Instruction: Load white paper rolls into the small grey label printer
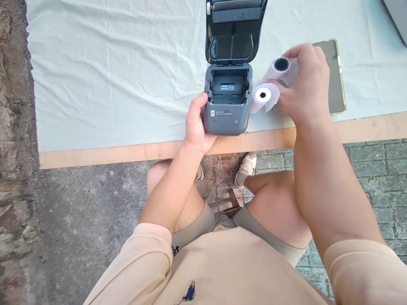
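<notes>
A dark grey label printer (227, 120) stands near the table's front edge, its lid (233, 38) raised and its paper bay bare inside. My left hand (197, 123) is wrapped round the printer's left side, thumb along the upper edge. To the right, my right hand (305, 80) is closed on a white paper roll with a black core (273, 73), index finger over its top. A second paper roll (261, 96), with a small core and a loose paper end, lies in front, close to the printer. The thumb is next to this loose end; whether they touch, I cannot tell.
A phone-like flat device with a pale rim (335, 76) lies behind my right hand. The corner of a grey object (396, 17) shows at the upper right. White cloth (111, 76) covers the table, whose wooden edge (127, 154) runs before my knees.
</notes>
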The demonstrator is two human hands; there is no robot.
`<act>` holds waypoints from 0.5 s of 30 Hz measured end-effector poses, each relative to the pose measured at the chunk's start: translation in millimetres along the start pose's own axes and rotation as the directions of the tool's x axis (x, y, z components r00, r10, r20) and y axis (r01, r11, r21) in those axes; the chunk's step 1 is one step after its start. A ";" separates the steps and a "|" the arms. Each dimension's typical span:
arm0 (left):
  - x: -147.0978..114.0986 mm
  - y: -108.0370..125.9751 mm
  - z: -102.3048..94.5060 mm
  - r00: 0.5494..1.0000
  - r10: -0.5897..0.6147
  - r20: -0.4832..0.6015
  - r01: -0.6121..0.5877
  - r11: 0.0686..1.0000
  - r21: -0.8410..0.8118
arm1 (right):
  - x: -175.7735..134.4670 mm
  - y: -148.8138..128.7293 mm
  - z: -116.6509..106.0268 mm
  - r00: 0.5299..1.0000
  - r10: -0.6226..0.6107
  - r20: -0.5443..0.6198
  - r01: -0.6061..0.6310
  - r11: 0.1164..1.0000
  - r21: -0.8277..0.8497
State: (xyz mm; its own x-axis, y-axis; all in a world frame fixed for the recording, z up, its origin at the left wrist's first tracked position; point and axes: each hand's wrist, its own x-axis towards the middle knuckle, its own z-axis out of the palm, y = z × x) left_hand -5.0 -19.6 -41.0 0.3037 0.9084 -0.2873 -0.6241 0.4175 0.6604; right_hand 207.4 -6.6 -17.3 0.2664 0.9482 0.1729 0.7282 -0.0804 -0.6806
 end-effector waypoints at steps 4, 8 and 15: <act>-0.2 -0.2 0.3 1.000 0.018 0.021 -0.017 1.000 -0.021 | -2.1 -0.8 -1.1 0.997 -0.059 -0.057 0.061 0.998 0.035; 0.5 -0.1 0.4 0.998 0.042 0.053 -0.041 0.999 -0.019 | -3.0 -1.3 1.6 0.985 -0.100 -0.137 0.129 0.966 0.225; 1.4 0.3 -1.1 0.997 0.042 0.059 -0.041 0.999 -0.022 | 11.7 1.8 -1.3 0.982 0.129 0.141 -0.188 0.517 0.835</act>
State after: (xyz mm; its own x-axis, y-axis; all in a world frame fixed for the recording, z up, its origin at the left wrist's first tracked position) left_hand -5.5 -18.2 -42.0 0.3190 0.9224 -0.2178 -0.6519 0.3804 0.6560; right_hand 212.7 3.9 -15.6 0.2666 0.9636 -0.0185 -0.2008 0.0368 -0.9789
